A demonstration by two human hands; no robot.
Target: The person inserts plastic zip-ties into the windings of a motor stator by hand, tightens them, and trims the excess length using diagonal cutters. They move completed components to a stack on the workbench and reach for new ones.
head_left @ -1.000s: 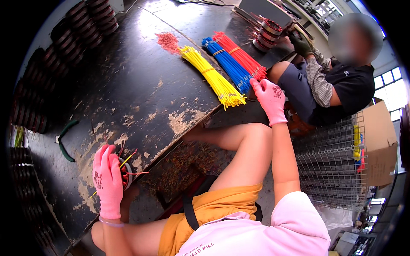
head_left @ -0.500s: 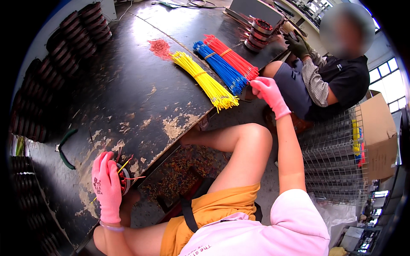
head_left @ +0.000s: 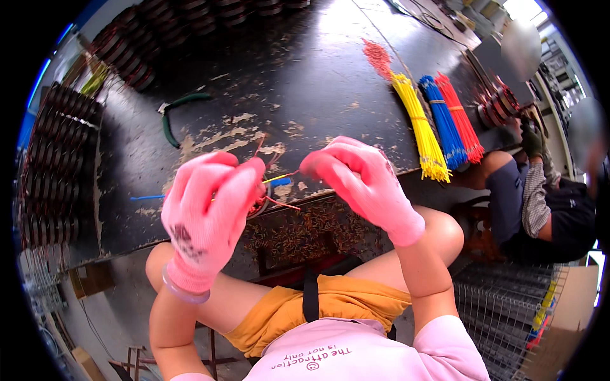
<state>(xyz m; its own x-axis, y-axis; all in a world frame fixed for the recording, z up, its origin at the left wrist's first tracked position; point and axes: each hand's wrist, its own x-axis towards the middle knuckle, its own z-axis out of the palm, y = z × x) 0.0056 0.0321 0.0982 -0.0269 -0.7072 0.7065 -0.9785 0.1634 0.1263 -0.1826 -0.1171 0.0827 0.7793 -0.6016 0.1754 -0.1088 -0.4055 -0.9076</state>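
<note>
A small round stator (head_left: 257,204) with reddish windings sits at the table's near edge, mostly hidden by my left hand (head_left: 206,206). That hand, in a pink glove, is closed around it, its exact grip hidden. Several thin leads stick out, among them a yellow wire (head_left: 276,178) and a reddish wire (head_left: 283,204). A blue wire (head_left: 147,197) shows left of the glove, and a short blue piece (head_left: 280,182) appears right of the stator. My right hand (head_left: 365,187), also pink-gloved, is closed with its fingertips pinching a thin reddish wire end beside the yellow wire.
Bundles of yellow (head_left: 419,124), blue (head_left: 445,120) and red wires (head_left: 459,117) lie at the right. Green-handled pliers (head_left: 170,117) rest farther left. Stacked stators (head_left: 60,165) line the left side. Someone in dark clothing (head_left: 559,213) sits at the right beside another stator (head_left: 499,106).
My right hand has come from the wire bundles to the stator and now pinches a wire end. A blue wire now shows by my left hand. The view has turned toward the left.
</note>
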